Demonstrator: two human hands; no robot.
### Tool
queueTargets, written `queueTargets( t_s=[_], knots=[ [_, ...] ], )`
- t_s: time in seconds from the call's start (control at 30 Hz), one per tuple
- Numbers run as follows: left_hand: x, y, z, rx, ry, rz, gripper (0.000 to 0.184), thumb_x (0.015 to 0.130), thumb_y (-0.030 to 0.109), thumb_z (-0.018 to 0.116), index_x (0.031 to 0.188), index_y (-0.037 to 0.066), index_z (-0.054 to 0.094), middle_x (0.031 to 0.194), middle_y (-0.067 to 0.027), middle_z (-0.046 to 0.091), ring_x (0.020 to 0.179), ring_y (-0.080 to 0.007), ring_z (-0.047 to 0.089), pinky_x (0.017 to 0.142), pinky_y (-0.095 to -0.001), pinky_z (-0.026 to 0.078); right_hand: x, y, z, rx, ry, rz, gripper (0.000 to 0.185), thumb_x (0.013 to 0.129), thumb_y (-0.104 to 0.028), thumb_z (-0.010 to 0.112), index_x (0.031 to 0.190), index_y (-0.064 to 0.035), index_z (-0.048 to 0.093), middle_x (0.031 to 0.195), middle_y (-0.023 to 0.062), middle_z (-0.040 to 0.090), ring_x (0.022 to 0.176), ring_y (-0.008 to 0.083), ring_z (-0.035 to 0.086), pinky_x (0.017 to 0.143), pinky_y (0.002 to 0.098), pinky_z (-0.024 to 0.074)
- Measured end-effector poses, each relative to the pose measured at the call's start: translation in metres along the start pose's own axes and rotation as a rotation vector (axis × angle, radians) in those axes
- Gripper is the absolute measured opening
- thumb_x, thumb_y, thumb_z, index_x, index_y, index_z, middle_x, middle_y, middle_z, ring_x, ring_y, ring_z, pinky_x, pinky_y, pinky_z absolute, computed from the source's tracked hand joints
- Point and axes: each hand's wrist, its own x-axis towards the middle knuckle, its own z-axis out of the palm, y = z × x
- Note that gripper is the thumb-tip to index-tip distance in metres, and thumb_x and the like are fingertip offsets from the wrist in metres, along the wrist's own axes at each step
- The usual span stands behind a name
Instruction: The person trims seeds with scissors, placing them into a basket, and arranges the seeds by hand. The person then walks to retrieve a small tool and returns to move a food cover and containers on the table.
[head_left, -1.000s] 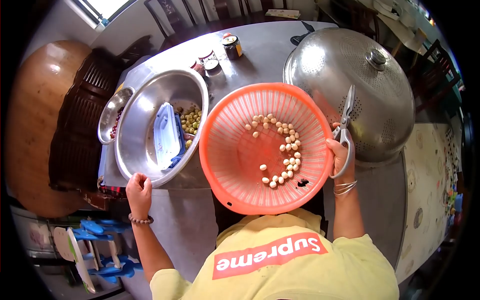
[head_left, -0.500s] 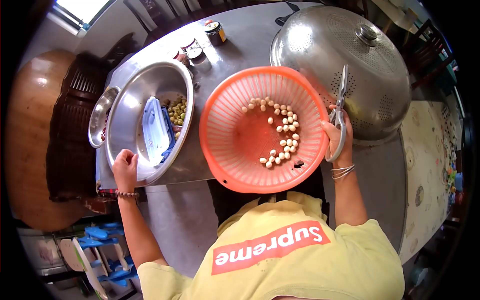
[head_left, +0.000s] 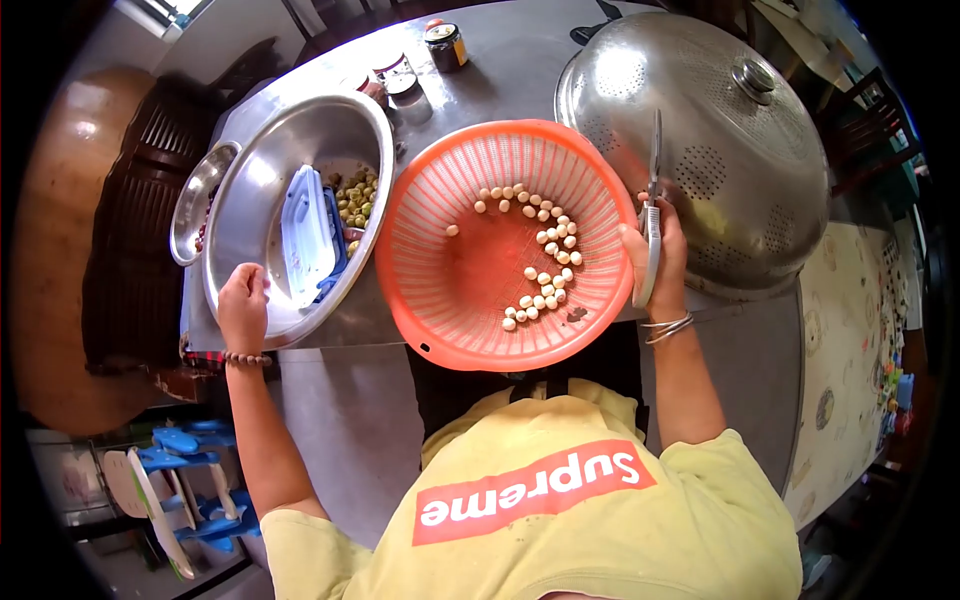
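Scissors are held in my right hand, blades pointing up and seen nearly edge-on. That hand's thumb is at the right rim of an orange plastic colander. Pale round seeds, resembling peeled lotus seeds, lie in a curve inside it, with one apart on the left. My left hand is closed, fingers curled, over the near-left rim of a steel basin; whatever the fingers hold is hidden. The basin contains a blue-and-white plastic tray and greenish-brown round pieces.
A large perforated steel lid covers the table's right side. Jars stand at the back. A smaller steel bowl sits left of the basin. A blue-and-white chair is at the lower left, wooden chairs behind.
The seeds have shifted in the colander, and one now sits apart on the left. The scissors have turned more edge-on. The view has moved slightly; my left hand stays at the basin rim.
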Motion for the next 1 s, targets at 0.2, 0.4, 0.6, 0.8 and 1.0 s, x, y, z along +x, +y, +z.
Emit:
queueTargets(
  t_s=[0.2,0.4,0.6,0.8,1.0],
  knots=[
    [-0.003,-0.002,0.015,-0.012,0.244,0.071,0.058,0.089,0.006,0.051,0.141,0.012,0.026,0.108,-0.0129,0.059,0.066,-0.015,0.061,0.057,-0.0283,0.051,0.004,0.003,0.0,-0.105,0.035,0.005,0.038,0.076,-0.011,0.065,0.109,0.0001,0.05,0.08,-0.0026,0.052,0.07,0.0049,0.048,0.065,0.0199,0.0434],
    [0.0,0.006,0.017,-0.085,0.207,0.123,0.018,0.089,0.009,0.053,0.105,0.002,0.051,0.092,-0.0093,0.058,0.066,-0.015,0.058,0.059,-0.0249,0.048,0.002,0.003,0.002,-0.131,0.018,0.002,0.032,0.082,-0.008,0.061,0.109,0.0033,0.048,0.083,-0.0023,0.047,0.073,0.0049,0.044,0.066,0.0184,0.0407],
    [-0.009,0.025,0.021,-0.213,0.303,0.127,0.014,0.086,0.005,0.055,0.099,0.002,0.052,0.089,-0.0061,0.057,0.068,-0.0129,0.059,0.06,-0.0249,0.047,-0.007,0.007,-0.019,-0.184,0.082,-0.04,0.039,0.083,-0.016,0.065,0.112,0.0034,0.049,0.073,-0.0034,0.052,0.064,0.0042,0.047,0.059,0.0197,0.0425],
    [-0.039,0.111,0.033,-0.464,0.312,0.355,0.023,0.082,-0.003,0.058,0.103,0.002,0.053,0.097,-0.008,0.058,0.072,-0.0126,0.06,0.061,-0.0251,0.048,-0.023,0.015,-0.036,-0.331,0.094,-0.036,0.039,0.083,-0.019,0.065,0.112,0.0025,0.05,0.07,-0.0045,0.05,0.06,0.0031,0.044,0.053,0.0184,0.0395],
    [-0.058,0.184,0.064,-0.558,-0.005,0.533,0.022,0.073,-0.006,0.06,0.093,0.001,0.057,0.097,-0.0135,0.057,0.072,-0.0224,0.062,0.062,-0.0303,0.051,-0.025,0.017,-0.04,-0.35,0.088,0.005,0.036,0.082,-0.016,0.065,0.111,0.0001,0.052,0.07,-0.0023,0.053,0.062,0.0055,0.048,0.059,0.0212,0.0441]
  ],
)
